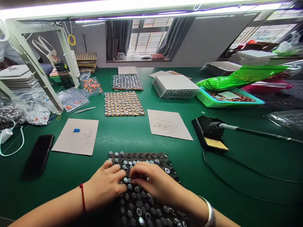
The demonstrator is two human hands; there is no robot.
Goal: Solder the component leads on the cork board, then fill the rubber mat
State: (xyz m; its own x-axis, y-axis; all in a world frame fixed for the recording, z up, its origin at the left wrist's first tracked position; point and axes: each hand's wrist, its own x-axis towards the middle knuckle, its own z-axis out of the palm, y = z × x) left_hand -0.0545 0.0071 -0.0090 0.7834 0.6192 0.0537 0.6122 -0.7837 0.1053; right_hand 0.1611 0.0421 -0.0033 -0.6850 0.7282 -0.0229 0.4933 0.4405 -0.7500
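Both my hands are down on the black tray (144,201) of small round caps, which sits on the green mat (132,135) right at the near edge in front of me. My left hand (105,184) lies on the tray's left part, fingers curled w/ tips pressed onto caps near the middle; my right hand (153,183) meets it from the other side, fingertips bunched on the same few caps. Can't tell if either hand actually pinches a cap or just presses on it, since the tips are hidden among the parts. Rel. to the tray: phone (38,156) lies to the left, well apart; a cardboard sheet w/ a blue bit (77,136) sits just beyond and left; another cardboard sheet (168,124) beyond and right. Soldering iron stand (209,137) is to the right of the tray, its cable looping on the mat near my right wrist. Further beyond the tray is a brown board full of parts (124,103), then a darker board (127,82), a stack of trays (175,86) and a teal basket (228,98). Nothing lies btwn my hands and the tray.
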